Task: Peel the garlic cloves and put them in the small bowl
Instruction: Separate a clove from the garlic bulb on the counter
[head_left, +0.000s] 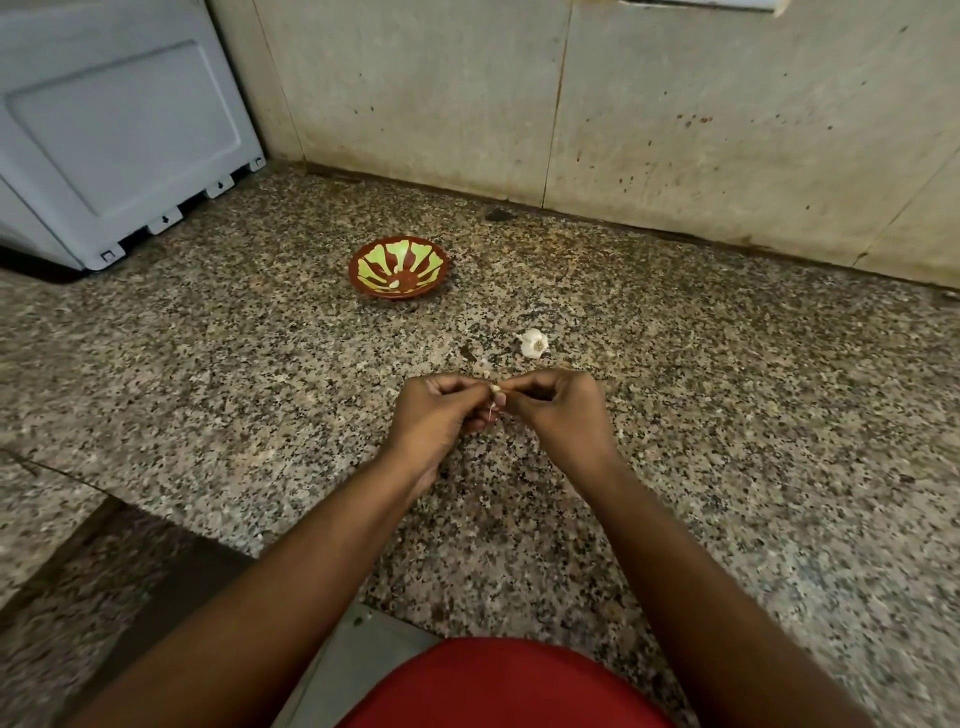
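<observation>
Soft, even, rather dim light falls on the speckled counter (727, 415), with no glare and only faint shadows, the plainest a thin dark one under the bowl (398, 271). The wide lens bends straight lines toward the edges, so the wall (675, 104) joints lean and the forearms swell at the bottom. Focus is fair mid-frame and softer at the borders.
</observation>
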